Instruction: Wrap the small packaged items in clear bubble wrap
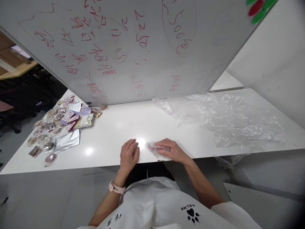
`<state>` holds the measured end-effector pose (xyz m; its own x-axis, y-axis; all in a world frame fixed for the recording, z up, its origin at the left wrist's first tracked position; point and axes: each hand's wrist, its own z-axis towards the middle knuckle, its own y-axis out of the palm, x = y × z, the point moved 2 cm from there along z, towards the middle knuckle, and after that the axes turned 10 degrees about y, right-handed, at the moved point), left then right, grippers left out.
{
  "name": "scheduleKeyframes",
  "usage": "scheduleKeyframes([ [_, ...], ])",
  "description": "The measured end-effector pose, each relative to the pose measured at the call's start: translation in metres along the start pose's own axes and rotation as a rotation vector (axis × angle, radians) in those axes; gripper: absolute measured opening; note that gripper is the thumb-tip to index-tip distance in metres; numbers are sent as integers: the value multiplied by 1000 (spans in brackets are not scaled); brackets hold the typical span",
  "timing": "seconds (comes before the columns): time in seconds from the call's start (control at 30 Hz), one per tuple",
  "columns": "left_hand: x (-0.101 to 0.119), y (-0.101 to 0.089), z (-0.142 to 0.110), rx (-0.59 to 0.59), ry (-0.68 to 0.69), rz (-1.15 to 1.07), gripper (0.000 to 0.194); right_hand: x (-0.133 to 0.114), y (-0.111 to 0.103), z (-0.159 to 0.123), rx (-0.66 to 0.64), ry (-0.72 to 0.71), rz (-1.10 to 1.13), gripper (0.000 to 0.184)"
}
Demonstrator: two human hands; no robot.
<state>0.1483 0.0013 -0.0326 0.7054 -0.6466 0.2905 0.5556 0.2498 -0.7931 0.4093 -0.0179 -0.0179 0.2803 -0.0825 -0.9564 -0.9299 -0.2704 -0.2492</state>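
The right hand (175, 151) holds a packet (154, 147) low over the bench (111, 127), near its front edge and in front of the person's body. The fingers close on the packet's right part from above, with the thumb on the near side; its left part sticks out, showing reddish contents in a clear wrapper. The left hand (128, 155) is just beside the packet's left end, apart from it, at the bench's front edge. Its fingers are loosely curled, about half closed; I cannot tell whether they hold anything. A pale pink watch (116, 188) is on the left wrist.

At the bench's left end lies a pile (49, 126) of small clear packets, many with brown or reddish contents. On its right side are a silver pouch (68, 140), a pale green pouch (86, 121) and some red and white boxes (72, 119).

Crumpled clear plastic (240, 119) spreads over the right part of the bench, and some hangs over the front edge. Behind the bench's middle stands a whiteboard (152, 63) with red writing, with 1 red magnet (255, 7) among green ones at its upper right.
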Motion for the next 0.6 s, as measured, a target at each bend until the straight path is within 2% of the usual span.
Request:
scheduleKeyframes([
  [0.13, -1, 1, -1, -9, -3, 30, 20, -2, 8, 12, 4, -71, -49, 34],
  [0.2, -1, 2, -1, -8, 3, 42, 20, -4, 8, 12, -20, -16, -12, 36],
  [0.27, -2, 2, -1, -8, 12, 50, 19, -9, 2, 8, -152, 96, 98, 42],
  [0.33, -1, 2, -1, -6, 19, 55, 19, -20, -16, 0, -341, 157, 245, 47],
  [0.37, -1, 1, -1, -5, 21, 58, 20, -28, -33, -4, -382, 148, 312, 46],
  [0.4, -1, 1, 0, -5, 24, 59, 20, -35, -57, -6, -347, 112, 371, 44],
  [0.43, 0, 1, 0, -5, 26, 60, 20, -42, -90, -5, -199, 62, 415, 40],
  [0.47, 0, 0, 0, -6, 29, 60, 21, -46, -130, -2, 40, 16, 457, 38],
  [0.53, 1, 0, 1, -4, 36, 60, 23, -47, -225, 11, 657, -84, 515, 37],
  [0.57, 1, 0, 1, -3, 40, 62, 23, -43, -273, 22, 913, -120, 494, 39],
  [0.6, 1, 0, 2, -2, 45, 65, 24, -36, -320, 37, 1085, -79, 430, 42],
])
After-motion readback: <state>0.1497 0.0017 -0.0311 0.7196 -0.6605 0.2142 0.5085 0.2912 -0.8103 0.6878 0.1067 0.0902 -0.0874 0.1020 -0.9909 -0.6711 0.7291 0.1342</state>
